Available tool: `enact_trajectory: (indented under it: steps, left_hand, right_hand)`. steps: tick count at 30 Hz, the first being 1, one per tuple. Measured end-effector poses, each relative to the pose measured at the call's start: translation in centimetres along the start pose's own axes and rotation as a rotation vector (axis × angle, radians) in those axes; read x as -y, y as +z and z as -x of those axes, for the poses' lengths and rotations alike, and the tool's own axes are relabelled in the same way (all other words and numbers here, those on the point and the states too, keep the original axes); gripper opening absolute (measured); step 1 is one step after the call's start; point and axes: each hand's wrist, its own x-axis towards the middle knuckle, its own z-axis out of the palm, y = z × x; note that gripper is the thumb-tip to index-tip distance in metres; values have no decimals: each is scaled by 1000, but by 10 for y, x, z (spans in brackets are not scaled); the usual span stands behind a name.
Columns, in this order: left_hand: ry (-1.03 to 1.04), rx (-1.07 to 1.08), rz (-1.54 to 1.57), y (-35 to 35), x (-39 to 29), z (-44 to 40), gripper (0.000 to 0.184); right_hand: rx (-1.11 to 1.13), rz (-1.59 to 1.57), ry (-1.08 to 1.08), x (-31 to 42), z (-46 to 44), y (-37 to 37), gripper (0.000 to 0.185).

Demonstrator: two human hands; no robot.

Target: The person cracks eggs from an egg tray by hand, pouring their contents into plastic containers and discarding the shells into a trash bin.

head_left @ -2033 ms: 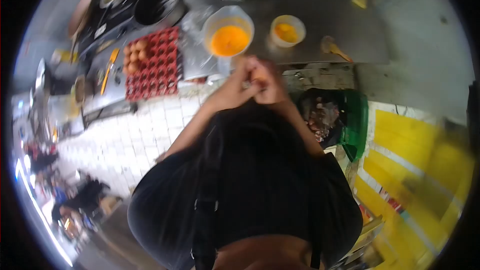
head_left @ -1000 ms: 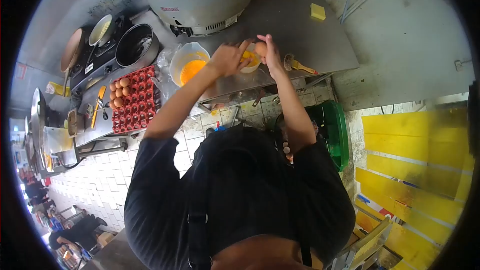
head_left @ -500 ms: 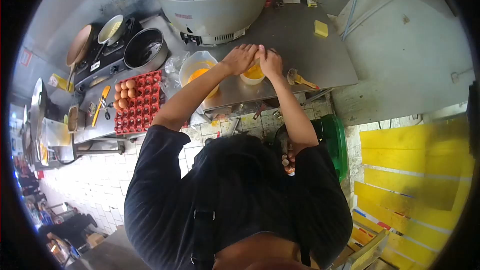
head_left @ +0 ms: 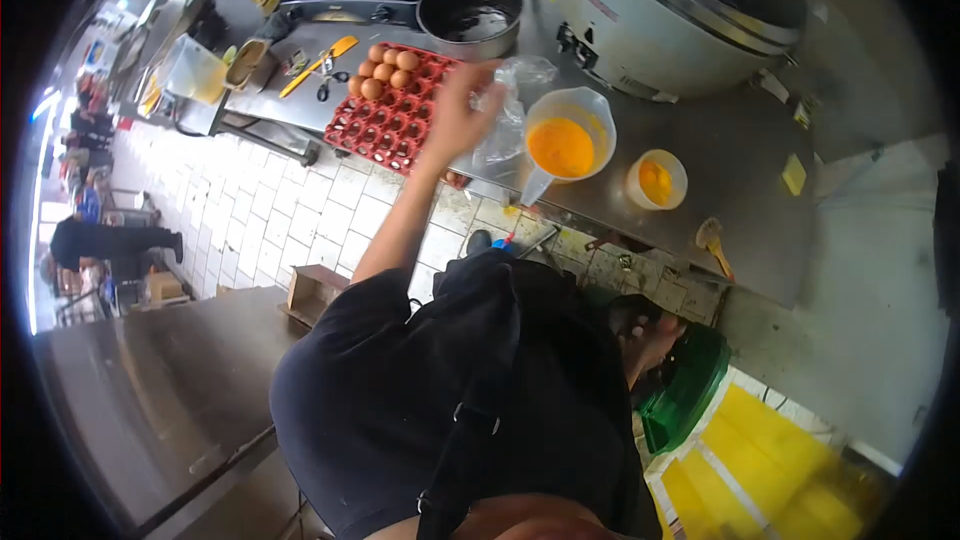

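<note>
The clear jug (head_left: 572, 100), holding orange beaten egg (head_left: 560, 148), stands on the metal table (head_left: 740, 160) and serves as the landmark. To its left, at the near edge of the table, lies the red egg tray (head_left: 372, 132), with a cluster of brown eggs (head_left: 383, 71) gathered in its far left part. The left hand (head_left: 462, 120) is above the tray's right side, left of the jug; its fingers are released and loosely spread, somewhat blurred. Crumpled clear plastic (head_left: 505, 120) lies between the tray and the jug. The right hand (head_left: 652, 340) is low, to the right of the jug and nearer the person, at the green bin (head_left: 690, 390); its fingers blend with the dark contents, so whether they grasp anything cannot be told. Just right of the jug stands a small tub (head_left: 676, 172) with yolk-coloured egg in it, and farther right lies a brush (head_left: 715, 245) near the table's edge. A yellow sponge (head_left: 794, 175) lies well to the jug's right. A dark pot (head_left: 470, 15) stands beyond the jug to the left, and a large cooker (head_left: 660, 30) stands beyond it to the right. Well left of the jug, past the tray, are an orange spatula (head_left: 320, 66) and scissors (head_left: 328, 85).
</note>
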Motion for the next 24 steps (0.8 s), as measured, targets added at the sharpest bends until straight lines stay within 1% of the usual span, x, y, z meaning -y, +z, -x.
enact_trajectory:
  steps: [1, 2, 4, 5, 7, 10, 12, 13, 14, 15, 16, 17, 18, 19, 20, 21, 22, 24]
  left_hand:
    - [-45, -131, -196, -32, 42, -2, 31]
    - [-124, -197, -325, -65, 54, -1, 33]
    - [-311, -329, -794, -113, 135, 8, 44]
    - [-314, -338, -793, -124, 171, 9, 44]
    - [-341, -223, -1001, -141, 224, 14, 51]
    - [-280, -145, -1071, -134, 236, 11, 50]
    - [-222, -211, -1096, -131, 249, 4, 43]
    - [-497, 19, -875, -131, 213, -16, 37]
    - [-291, 36, -978, -137, 246, -11, 38]
    - [-82, 34, -1093, -143, 280, -6, 39]
    - [-48, -43, -981, -140, 279, -8, 32]
    - [-13, -184, -782, -135, 263, -4, 25]
    - [14, -294, -566, -127, 242, -7, 19]
    - [52, -355, -379, -117, 211, -12, 15]
    - [54, -322, -268, -99, 174, -16, 8]
    - [52, -290, -158, -81, 137, -19, 12]
    - [88, -221, -362, -70, 135, -9, 26]
    - [204, -112, -767, -52, 126, 14, 54]
  right_hand:
    - [-10, 134, 12, -14, 12, -5, 41]
    - [-23, 227, 32, -42, 21, -13, 42]
    - [-14, 330, 40, -64, 33, -17, 44]
    - [-15, 354, 43, -72, 35, -18, 46]
    - [-1, 393, 21, -79, 37, -21, 49]
    - [21, 359, -26, -77, 30, -18, 53]
    - [69, 257, -64, -65, 19, -9, 56]
    - [107, 154, -72, -39, 16, 2, 58]
    - [132, 39, -69, -21, 15, 5, 60]
    - [168, -73, -81, 13, 20, 14, 58]
    - [205, -186, -89, 45, 24, 23, 56]
    - [244, -298, -94, 77, 29, 31, 55]
    - [255, -385, -258, 112, 37, 32, 54]
    - [247, -362, -381, 147, 46, 30, 56]
    - [261, -330, -495, 178, 56, 28, 57]
    - [293, -311, -524, 205, 70, 30, 59]
    - [358, -299, -556, 221, 83, 35, 61]
    - [510, -533, -346, 236, 117, 78, 65]
